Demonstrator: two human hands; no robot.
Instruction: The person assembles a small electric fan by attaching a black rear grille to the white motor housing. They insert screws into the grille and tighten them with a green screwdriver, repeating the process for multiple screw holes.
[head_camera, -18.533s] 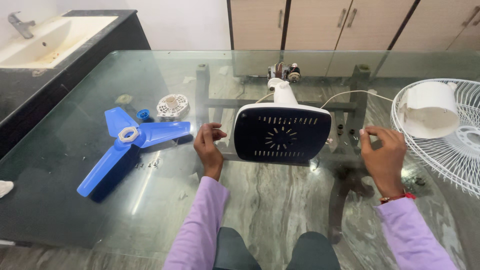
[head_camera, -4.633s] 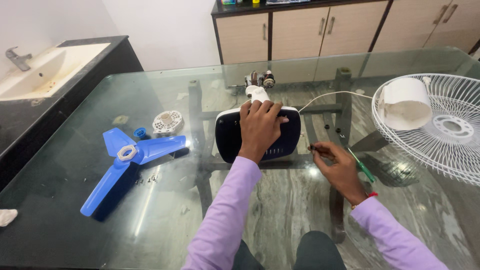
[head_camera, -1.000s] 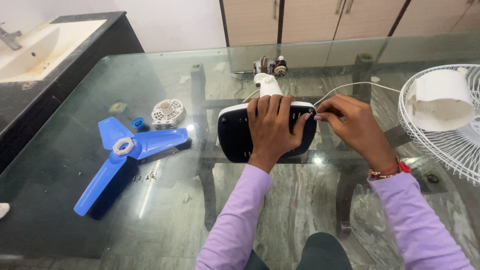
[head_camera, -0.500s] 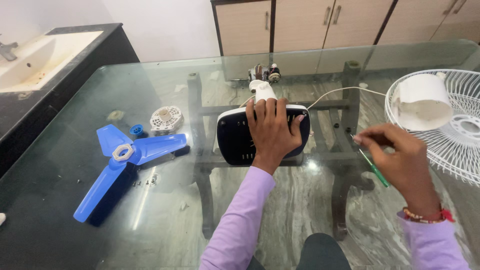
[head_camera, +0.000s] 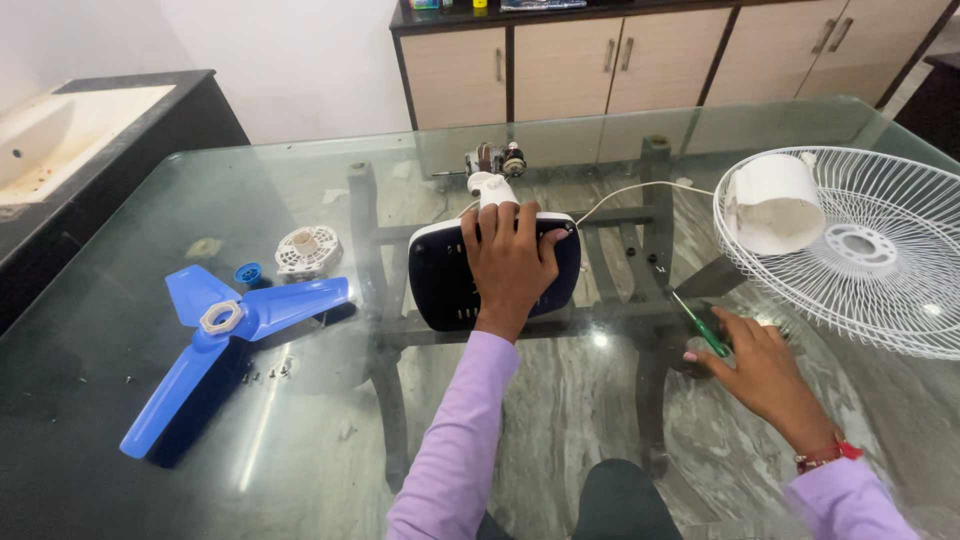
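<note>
Fan base (head_camera: 445, 280): black vented underside facing up, white shell around the rim, lying near the middle of the glass table (head_camera: 300, 440). Left hand (head_camera: 510, 265) pressed flat on it, fingers spread over the far edge, palm down; a pinning hold, not a closed grasp. White neck (head_camera: 490, 187) sticks out the far end toward a small motor (head_camera: 492, 158); a white cord (head_camera: 640, 190) trails off to the right.

Right hand (head_camera: 765, 370) down on the glass, fingers curled around the handle end of a green screwdriver (head_camera: 700, 325), shaft pointing up-left toward the base. Whether the tool is off the glass or just being gathered up, cannot tell.

Handling, as a judgement: base is rigid moulded plastic, probably light and hollow, liable to skate on glass unless held down. Best hold is across the broad back or by the rim, not by the neck or cord. Screwdriver is thin and stiff and could roll; take it by the handle.

Further out: blue three-blade propeller (head_camera: 215, 335) with a white nut (head_camera: 220, 318) on its hub, left; a blue cap (head_camera: 247, 272) and a white slotted disc (head_camera: 305, 250) behind it; loose screws (head_camera: 265, 372) beside the blade. White wire guard (head_camera: 880, 260) at right, white motor cover (head_camera: 775, 205) resting on it.
</note>
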